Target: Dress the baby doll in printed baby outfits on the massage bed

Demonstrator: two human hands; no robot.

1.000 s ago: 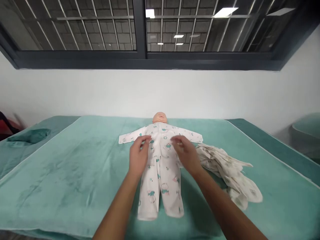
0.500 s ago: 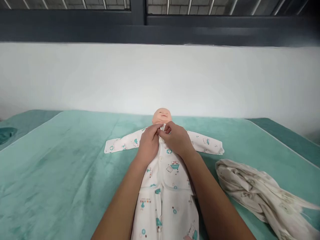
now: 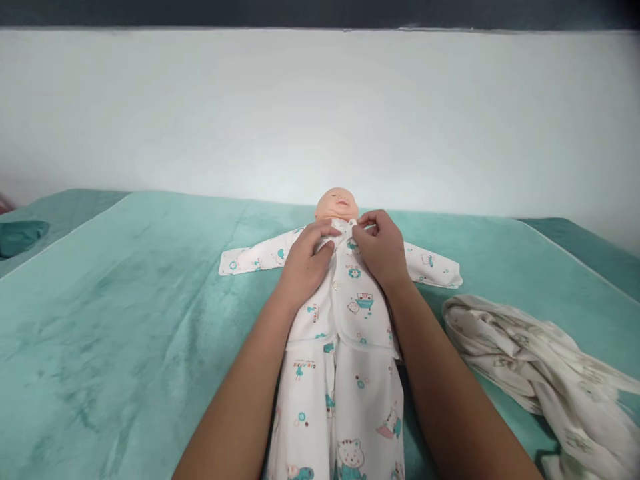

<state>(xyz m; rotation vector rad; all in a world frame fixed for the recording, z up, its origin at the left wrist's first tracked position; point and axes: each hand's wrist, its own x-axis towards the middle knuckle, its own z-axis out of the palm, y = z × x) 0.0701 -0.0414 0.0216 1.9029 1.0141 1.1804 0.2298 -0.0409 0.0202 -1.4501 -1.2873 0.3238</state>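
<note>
A baby doll (image 3: 339, 202) lies on its back, dressed in a white printed baby shirt (image 3: 357, 320) with its sleeves spread to both sides. White printed baby pants (image 3: 367, 407) cover its legs. My left hand (image 3: 307, 260) rests on the shirt's chest beside the collar, thumb and fingers apart. At the other side of the neck opening, my right hand (image 3: 380, 247) pinches the edge of the shirt front between thumb and fingers. The front gapes slightly at the collar, and a button shows lower on the chest.
Under the doll spreads a green plush cover (image 3: 150, 300). A crumpled pale patterned cloth (image 3: 530, 347) lies to the right of my right forearm. Behind the doll rises a white wall (image 3: 320, 113), and a dark green bundle (image 3: 23, 237) sits at the far left.
My hands, close together at the collar before, have moved apart. My right hand has drawn the shirt edge to the right, and my left fingers have loosened. The view has tilted down.
</note>
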